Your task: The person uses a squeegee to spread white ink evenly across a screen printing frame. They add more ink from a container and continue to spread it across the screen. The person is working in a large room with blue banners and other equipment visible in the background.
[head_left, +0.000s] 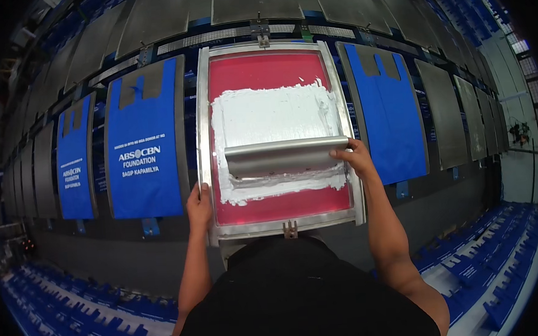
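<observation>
In front of me lies a silk-screen printing frame (204, 122) with metal rails and a pink-red mesh (263, 70). Thick white ink (265, 109) covers the middle of the mesh, with ragged edges. A wide metal squeegee (280, 156) lies crosswise over the lower part of the ink. My right hand (356, 158) grips the squeegee's right end, thumb on its front face. At the frame's lower left, my left hand (198, 206) is closed on the outer side of the rail; some of its fingers are hidden. What lies beneath the mesh cannot be seen.
Blue bags with white print (141, 145) lie on flat boards to the left; a plain blue bag (389, 114) lies on the right. Bare grey boards (441, 111) continue along the row and behind. Racks of blue pieces (93, 314) stand low on both sides.
</observation>
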A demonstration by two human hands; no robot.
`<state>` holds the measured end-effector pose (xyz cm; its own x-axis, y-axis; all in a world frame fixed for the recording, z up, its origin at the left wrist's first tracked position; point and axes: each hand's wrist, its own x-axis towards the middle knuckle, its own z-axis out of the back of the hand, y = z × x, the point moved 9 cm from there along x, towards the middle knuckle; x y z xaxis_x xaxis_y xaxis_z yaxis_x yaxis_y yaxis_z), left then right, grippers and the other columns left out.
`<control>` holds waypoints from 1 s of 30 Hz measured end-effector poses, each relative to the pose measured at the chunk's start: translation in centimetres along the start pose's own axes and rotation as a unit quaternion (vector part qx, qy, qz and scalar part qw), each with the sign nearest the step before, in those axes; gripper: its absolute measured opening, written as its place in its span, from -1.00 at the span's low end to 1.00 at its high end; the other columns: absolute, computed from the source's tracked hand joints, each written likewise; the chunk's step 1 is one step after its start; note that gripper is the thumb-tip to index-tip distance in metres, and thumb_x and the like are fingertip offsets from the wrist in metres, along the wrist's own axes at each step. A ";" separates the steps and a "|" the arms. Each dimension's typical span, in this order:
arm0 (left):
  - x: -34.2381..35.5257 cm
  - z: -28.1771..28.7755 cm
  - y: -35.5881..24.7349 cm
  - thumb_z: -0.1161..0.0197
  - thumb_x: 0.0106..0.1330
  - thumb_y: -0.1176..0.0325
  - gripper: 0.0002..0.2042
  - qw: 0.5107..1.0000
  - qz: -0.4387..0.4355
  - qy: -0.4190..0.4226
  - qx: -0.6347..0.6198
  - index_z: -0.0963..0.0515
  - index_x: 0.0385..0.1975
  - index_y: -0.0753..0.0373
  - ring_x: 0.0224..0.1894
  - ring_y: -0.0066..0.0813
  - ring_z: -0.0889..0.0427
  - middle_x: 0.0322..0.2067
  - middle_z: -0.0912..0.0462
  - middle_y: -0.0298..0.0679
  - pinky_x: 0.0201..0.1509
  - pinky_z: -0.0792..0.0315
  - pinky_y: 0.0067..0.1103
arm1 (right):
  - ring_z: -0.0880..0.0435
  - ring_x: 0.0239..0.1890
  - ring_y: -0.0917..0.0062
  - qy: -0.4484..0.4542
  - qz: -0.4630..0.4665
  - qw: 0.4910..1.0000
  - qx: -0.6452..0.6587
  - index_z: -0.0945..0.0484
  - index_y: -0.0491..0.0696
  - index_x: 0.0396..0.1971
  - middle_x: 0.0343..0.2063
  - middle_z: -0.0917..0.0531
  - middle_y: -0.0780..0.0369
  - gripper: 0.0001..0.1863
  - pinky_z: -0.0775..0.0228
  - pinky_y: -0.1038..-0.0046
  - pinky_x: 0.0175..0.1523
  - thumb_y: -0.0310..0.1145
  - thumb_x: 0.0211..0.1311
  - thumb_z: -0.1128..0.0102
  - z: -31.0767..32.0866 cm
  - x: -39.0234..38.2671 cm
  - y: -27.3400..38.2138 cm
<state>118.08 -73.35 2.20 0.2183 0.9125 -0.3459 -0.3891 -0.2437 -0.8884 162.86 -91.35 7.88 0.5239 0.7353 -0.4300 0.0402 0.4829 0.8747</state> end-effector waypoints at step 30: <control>2.2 -2.8 3.4 -0.04 0.41 -0.05 -0.42 0.998 0.021 -0.033 0.045 -0.41 0.16 0.37 0.01 -0.25 -0.54 -0.02 -0.58 -0.02 0.13 -0.35 -0.46 | -0.62 -0.25 0.55 0.025 0.029 0.998 -0.043 -0.63 -0.21 -0.15 -0.28 -0.68 0.21 -0.50 -0.43 0.53 -0.14 -0.30 -0.14 -0.52 0.1 3.7 -2.9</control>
<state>119.77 -73.11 -2.43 0.1416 0.9225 -0.3590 -0.4769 -0.2542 -0.8414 164.79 -90.07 3.82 0.4795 0.7848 -0.3927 -0.0629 0.4771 0.8766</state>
